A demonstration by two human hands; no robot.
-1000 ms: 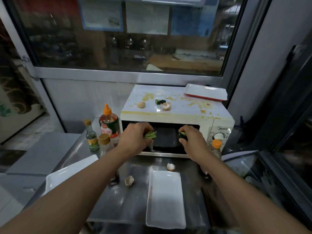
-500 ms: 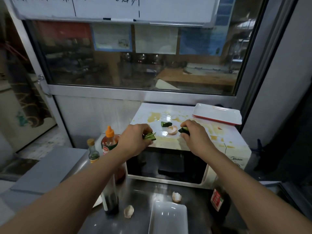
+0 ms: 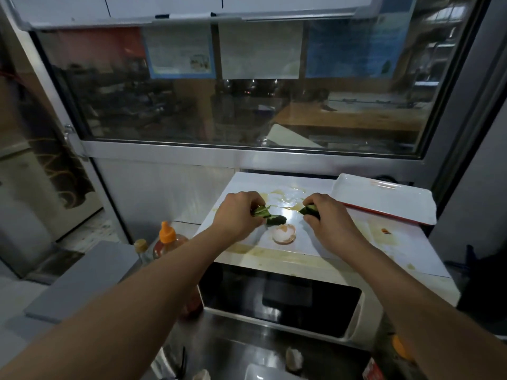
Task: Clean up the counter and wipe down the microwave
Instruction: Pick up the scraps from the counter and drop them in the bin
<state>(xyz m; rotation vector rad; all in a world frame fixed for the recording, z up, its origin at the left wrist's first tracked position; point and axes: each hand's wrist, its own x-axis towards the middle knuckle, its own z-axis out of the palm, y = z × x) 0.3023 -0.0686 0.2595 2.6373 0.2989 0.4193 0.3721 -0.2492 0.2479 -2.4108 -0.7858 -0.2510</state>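
overhead, stained microwave top (image 3: 329, 242) — steel counter (image 3: 247, 349) below

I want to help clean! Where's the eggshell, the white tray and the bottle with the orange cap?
eggshell (image 3: 284, 233), head view, on its pale inside.
white tray (image 3: 384, 198), head view, on its flat middle.
bottle with the orange cap (image 3: 167, 232), head view, on the cap.

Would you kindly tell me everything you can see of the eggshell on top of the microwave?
The eggshell is an empty half shell, pale with a pinkish-tan rim, lying open side up on the stained white top of the microwave. It sits near the front, between the left hand and the right hand. A dark green vegetable scrap lies right at its far edge; contact is unclear. Neither hand touches it.
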